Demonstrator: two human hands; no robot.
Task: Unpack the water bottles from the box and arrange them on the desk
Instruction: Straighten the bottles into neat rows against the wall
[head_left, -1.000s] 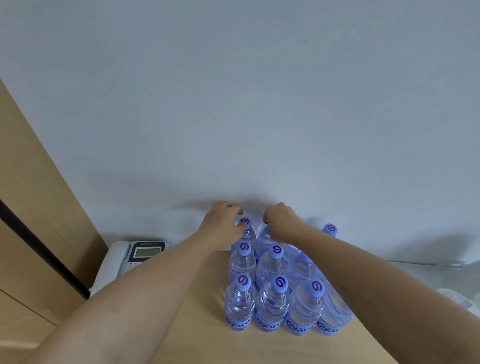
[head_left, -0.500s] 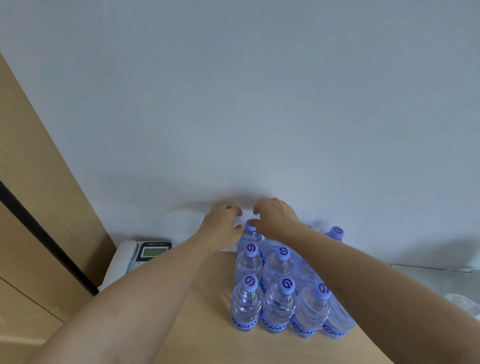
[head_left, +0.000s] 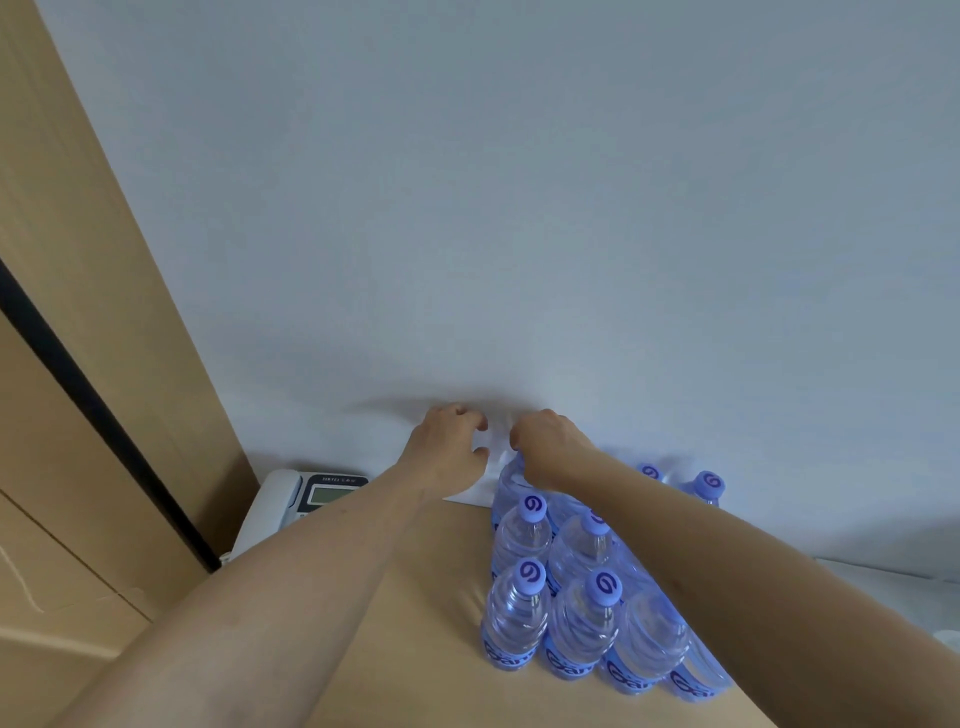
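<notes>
The bottles (head_left: 582, 587) stand upright in close rows on the desk (head_left: 415, 649), nearest me at the front row, running back toward the wall (head_left: 519, 208). My right hand (head_left: 545, 441) sits over the top of the rearmost left bottle, fingers curled on it. My left hand (head_left: 447, 447) is just beside it, fingers curled; I cannot tell whether it holds anything. A phone (head_left: 306, 499) sits far left.

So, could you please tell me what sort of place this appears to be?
Probably an office: a desk phone sits on a wooden desk against a plain wall, beside wooden cabinet panels.
</notes>
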